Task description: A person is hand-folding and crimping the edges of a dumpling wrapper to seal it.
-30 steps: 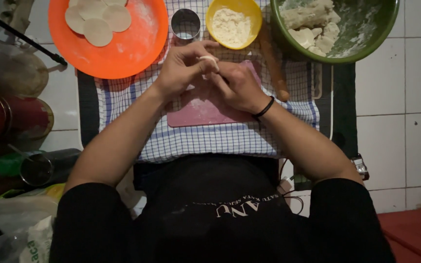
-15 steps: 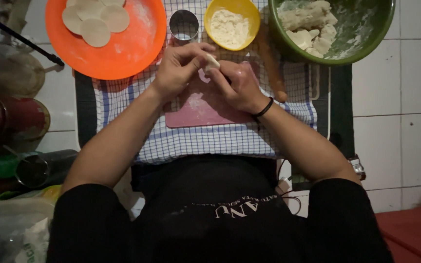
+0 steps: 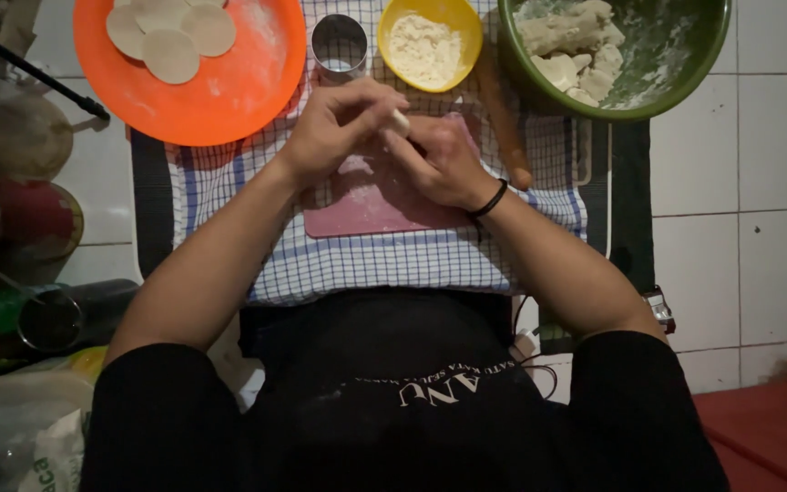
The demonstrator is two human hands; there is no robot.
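Note:
My left hand (image 3: 339, 123) and my right hand (image 3: 439, 159) meet over a pink cutting board (image 3: 366, 205) and together pinch a small pale piece of dough (image 3: 400, 121). Only the end of the dough shows between the fingertips. A black band circles my right wrist. The board lies on a blue-and-white checked cloth (image 3: 375, 264). Just beyond my hands stand a small metal cup (image 3: 339, 44) and a yellow bowl of white filling or flour (image 3: 428, 41).
An orange plate (image 3: 229, 82) with several flat dough rounds (image 3: 170, 32) sits far left. A green bowl (image 3: 676, 64) with dough lumps is far right. A wooden rolling pin (image 3: 503, 118) lies beside my right hand. Jars and bags crowd the left edge.
Both hands stay together over the board and keep working the dough piece; their fingers shift slightly. The view has drifted a little.

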